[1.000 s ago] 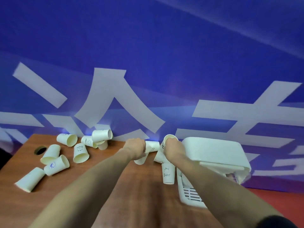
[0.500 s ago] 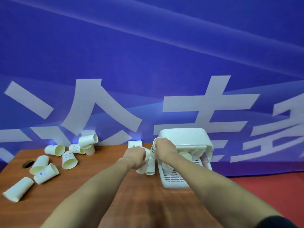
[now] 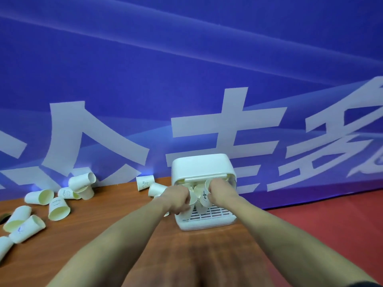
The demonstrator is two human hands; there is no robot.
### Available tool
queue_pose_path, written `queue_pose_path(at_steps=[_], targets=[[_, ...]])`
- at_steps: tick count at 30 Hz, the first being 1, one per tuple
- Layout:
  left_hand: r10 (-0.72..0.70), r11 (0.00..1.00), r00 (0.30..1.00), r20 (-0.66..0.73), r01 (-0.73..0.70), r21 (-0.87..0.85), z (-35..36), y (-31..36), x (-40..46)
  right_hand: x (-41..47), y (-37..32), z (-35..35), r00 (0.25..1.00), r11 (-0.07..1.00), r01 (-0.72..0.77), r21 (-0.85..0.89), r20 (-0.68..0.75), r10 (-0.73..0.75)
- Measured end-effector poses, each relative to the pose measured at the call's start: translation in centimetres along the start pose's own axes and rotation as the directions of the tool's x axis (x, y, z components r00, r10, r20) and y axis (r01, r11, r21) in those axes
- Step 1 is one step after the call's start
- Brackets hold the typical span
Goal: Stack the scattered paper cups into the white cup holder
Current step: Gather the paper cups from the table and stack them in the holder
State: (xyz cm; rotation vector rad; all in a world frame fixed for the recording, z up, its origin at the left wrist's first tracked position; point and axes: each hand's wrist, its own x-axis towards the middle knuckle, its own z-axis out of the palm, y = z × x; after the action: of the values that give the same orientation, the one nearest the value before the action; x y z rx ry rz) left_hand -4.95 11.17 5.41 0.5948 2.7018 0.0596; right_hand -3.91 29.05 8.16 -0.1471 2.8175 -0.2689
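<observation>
On wooden table (image 3: 107, 241): left hand (image 3: 177, 197) and right hand (image 3: 217, 191) each gripping paper cup (image 3: 204, 196) inside white cup holder (image 3: 202, 168).

Both bare forearms reach forward and converge, wrists close together. The left hand (image 3: 177, 197) is curled, knuckles up, pinching a paper cup (image 3: 192, 199). The right hand (image 3: 220, 190), just beside it, has its fingers wrapped round another cup (image 3: 204, 196).
</observation>
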Motion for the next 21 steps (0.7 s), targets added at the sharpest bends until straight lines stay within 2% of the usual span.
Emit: queue_pose_path(at_steps=[5, 10, 15, 21], targets=[[0.119, 0.993, 0.992, -0.037, -0.118, 0.022, 0.7, 4.7, 3.2, -1.0, 5.3, 0.2, 0.998, 0.998, -0.064, 0.009, -0.02, 0.064], [0.147, 0.987, 0.985, -0.093, -0.14, 0.078, 2.3, 8.4, 6.2, -1.7, 10.8, -0.1, 0.987, 0.985, -0.157, 0.066, -0.027, 0.16], [0.062, 0.993, 0.995, -0.084, -0.053, 0.104, 4.0, 10.3, 9.1, -1.5, 14.5, 0.5, 0.978, 0.975, -0.204, 0.093, -0.019, 0.207], [-0.069, 0.994, 0.996, -0.059, 0.073, 0.08, 6.6, 11.1, 12.5, 0.3, 17.0, 2.0, 0.989, 0.988, -0.149, 0.03, -0.01, 0.149]])
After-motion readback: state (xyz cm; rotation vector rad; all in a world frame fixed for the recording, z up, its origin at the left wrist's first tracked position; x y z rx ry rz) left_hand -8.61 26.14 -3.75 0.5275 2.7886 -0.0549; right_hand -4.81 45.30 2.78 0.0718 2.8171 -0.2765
